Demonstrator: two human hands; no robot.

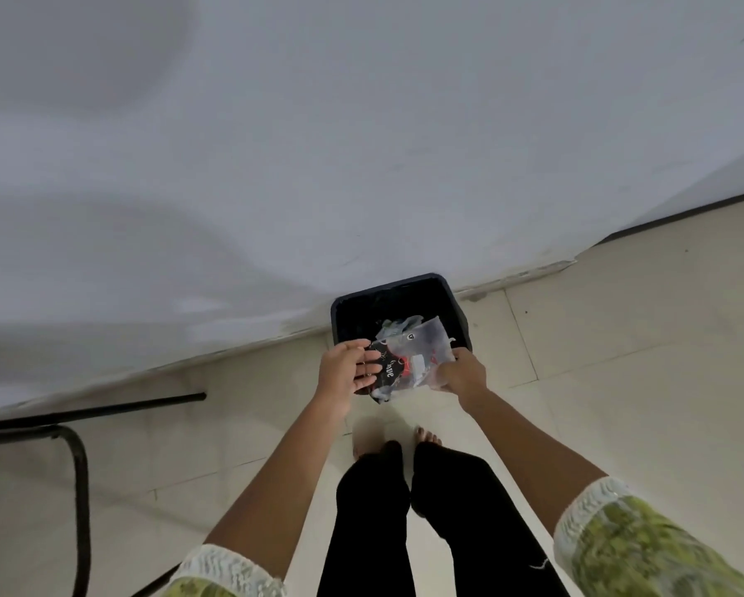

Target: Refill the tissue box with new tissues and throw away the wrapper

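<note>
A clear plastic tissue wrapper (pixel 409 359) with black and red print hangs over the near edge of a black square bin (pixel 353 310) that stands on the floor against the white wall. My right hand (pixel 463 374) grips the wrapper's right side. Just left of the wrapper is my left hand (pixel 348 370), fingers spread, its fingertips touching the printed black part. Some pale crumpled material lies inside the bin behind the wrapper. The tissue box is out of sight.
A white wall (pixel 361 144) fills the upper frame and meets a pale tiled floor (pixel 620 359). Black metal furniture legs (pixel 77 476) stand at the lower left. My bare feet (pixel 426 437) and black trousers are just behind the bin.
</note>
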